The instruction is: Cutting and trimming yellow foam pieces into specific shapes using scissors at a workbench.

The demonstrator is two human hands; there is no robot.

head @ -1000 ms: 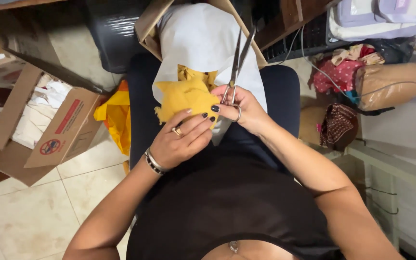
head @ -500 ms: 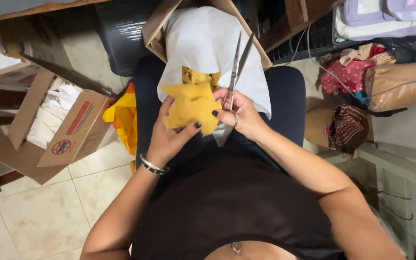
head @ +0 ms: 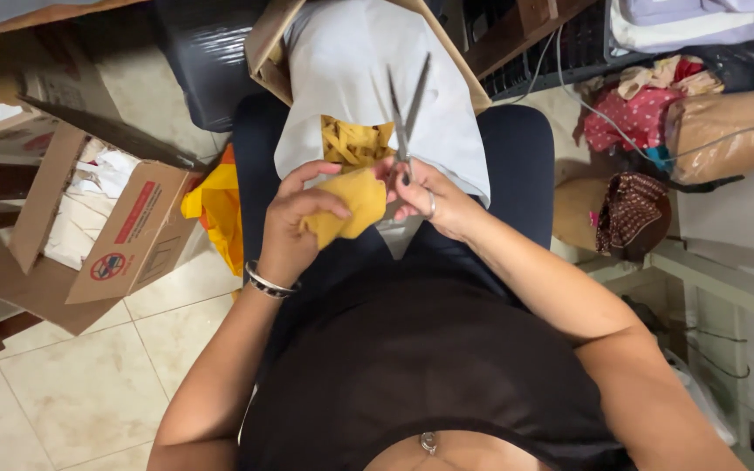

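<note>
My left hand (head: 294, 222) holds a folded piece of yellow cloth (head: 351, 205) over my lap. Just to its right, my right hand (head: 429, 201) grips a pair of metal scissors (head: 405, 118), blades parted and pointing away from me, at the cloth's right edge. Beyond both hands a white sheet (head: 351, 78) lies across my knees, with a small pile of yellow cloth strips (head: 355, 139) on it. A bracelet sits on my left wrist and a ring on my right hand.
An open cardboard box (head: 124, 235) with white material stands on the tiled floor at left, a yellow bag (head: 215, 209) beside my leg. Another cardboard box (head: 263, 44) lies beyond my knees. Cloth bundles and bags (head: 656, 113) crowd the right, with a white shelf frame (head: 726, 288).
My left hand has folded and turned the yellow cloth, lifting it toward the scissors. The cut strips on the white sheet have come into view. The scissors stay with blades parted.
</note>
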